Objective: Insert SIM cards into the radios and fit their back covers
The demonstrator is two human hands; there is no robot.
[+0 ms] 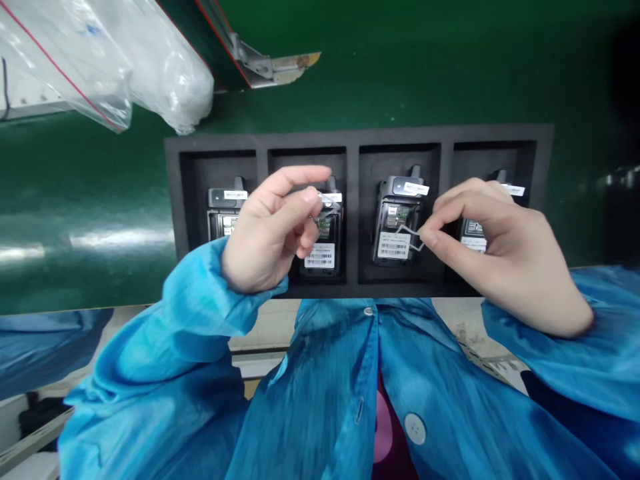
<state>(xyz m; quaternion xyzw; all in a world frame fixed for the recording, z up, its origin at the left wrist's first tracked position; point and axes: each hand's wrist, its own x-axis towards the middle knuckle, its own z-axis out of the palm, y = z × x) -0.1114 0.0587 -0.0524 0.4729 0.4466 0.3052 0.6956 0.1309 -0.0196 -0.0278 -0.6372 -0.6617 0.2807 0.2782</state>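
My right hand (495,237) is closed in a pinch on a thin, pale, angular frame like a gasket (409,229). The frame hangs over the lower part of a handheld radio-like device (400,217) with its back compartment uncovered and a barcode label below. My left hand (270,230) curls above a second such device (323,257), index finger stretched out. A small clear plastic piece (329,202) shows at its thumb tip, apparently gripped there. Both devices lie in compartments of a black foam tray (353,213). My right hand partly covers another device (473,230).
At the tray's left end lies one more device (227,198), partly behind my left hand. Clear plastic bags (170,73) rest at the upper left of the green table (425,73). Near them a metal bracket (280,69) juts out over the table.
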